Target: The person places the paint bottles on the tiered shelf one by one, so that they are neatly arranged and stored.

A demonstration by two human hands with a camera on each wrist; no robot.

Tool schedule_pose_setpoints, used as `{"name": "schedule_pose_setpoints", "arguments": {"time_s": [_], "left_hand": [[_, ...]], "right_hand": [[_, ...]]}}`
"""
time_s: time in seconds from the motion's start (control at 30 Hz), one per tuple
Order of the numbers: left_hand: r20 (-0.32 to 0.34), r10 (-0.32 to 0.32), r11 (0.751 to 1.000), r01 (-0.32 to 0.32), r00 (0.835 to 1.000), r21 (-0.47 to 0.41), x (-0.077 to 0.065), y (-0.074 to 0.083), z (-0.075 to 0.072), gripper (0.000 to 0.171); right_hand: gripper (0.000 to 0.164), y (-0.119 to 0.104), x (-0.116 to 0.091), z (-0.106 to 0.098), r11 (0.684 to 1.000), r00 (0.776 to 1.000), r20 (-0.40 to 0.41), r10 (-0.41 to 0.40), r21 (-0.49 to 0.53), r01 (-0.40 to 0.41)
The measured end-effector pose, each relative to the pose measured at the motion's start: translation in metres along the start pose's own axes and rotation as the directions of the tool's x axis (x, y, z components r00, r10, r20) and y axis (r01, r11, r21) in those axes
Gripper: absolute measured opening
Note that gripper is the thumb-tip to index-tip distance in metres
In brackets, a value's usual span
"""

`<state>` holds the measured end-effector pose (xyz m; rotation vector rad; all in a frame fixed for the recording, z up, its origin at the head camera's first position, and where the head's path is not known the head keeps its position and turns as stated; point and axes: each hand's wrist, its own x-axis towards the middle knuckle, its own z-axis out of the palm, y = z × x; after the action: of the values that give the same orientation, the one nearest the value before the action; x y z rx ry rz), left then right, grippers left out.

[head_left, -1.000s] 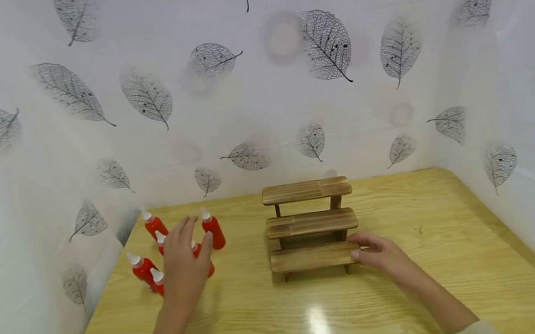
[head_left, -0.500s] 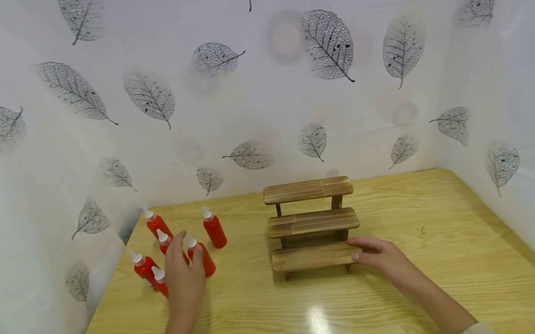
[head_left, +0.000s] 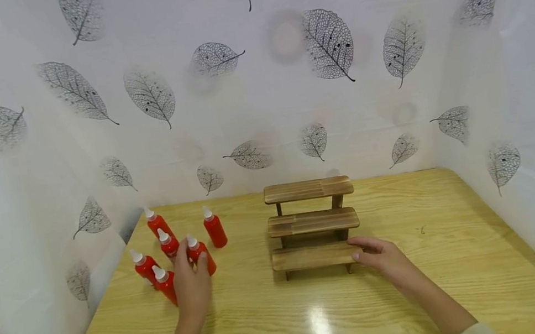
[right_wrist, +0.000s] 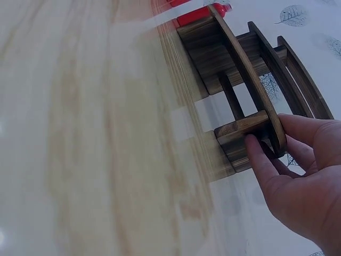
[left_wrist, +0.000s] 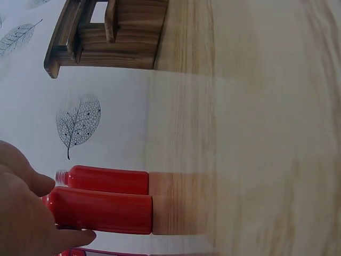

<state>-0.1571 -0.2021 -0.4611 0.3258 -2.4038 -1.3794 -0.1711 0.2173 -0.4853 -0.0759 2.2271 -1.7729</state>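
My left hand (head_left: 193, 287) grips a red squeeze bottle (head_left: 209, 265) with a white nozzle cap, fingers at its left side and thumb in front. In the left wrist view that red bottle (left_wrist: 106, 210) stands on the table, its upper end between my thumb and a finger. A three-tier wooden stand (head_left: 316, 257) is in the middle of the head view. My right hand (head_left: 386, 261) holds the right end of its lowest step; in the right wrist view a finger reaches under the plank (right_wrist: 250, 88).
Several more red bottles stand around my left hand: one bottle (head_left: 215, 231) behind it to the right, another bottle (head_left: 167, 288) close at its left. All rest on the wooden table (head_left: 266, 323). Leaf-patterned white sheeting (head_left: 260, 106) encloses the table at the back and sides.
My left hand has come down and toward me among the bottles, closing around the one with its cap beside my thumb. The right hand stays at the stand, which has not moved.
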Motion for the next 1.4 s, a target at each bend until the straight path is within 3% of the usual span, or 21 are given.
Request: {"name": "schedule_pose_setpoints", "arguments": {"time_s": [0.4,0.8,1.0,1.4], "left_hand": [[-0.029,0.061,0.993,-0.058,0.998,0.106,0.004,-0.003,0.005,0.056],[0.022,0.068,0.997,-0.068,0.997,0.034,0.005,0.002,0.003,0.057],[0.062,0.084,0.996,-0.084,0.995,-0.006,0.009,0.015,0.004,0.059],[0.095,0.148,0.981,-0.134,0.985,-0.141,0.018,0.063,-0.002,0.061]], "right_hand": [[0.056,0.001,0.002,-0.001,1.000,1.000,0.002,-0.004,-0.001,0.004],[0.056,0.001,0.000,0.000,1.000,1.000,0.014,-0.014,0.006,0.014],[0.057,0.002,0.000,-0.002,1.000,1.000,0.017,-0.004,0.011,0.003],[0.056,0.000,0.001,0.004,0.999,1.000,-0.004,-0.019,0.044,0.020]]}}
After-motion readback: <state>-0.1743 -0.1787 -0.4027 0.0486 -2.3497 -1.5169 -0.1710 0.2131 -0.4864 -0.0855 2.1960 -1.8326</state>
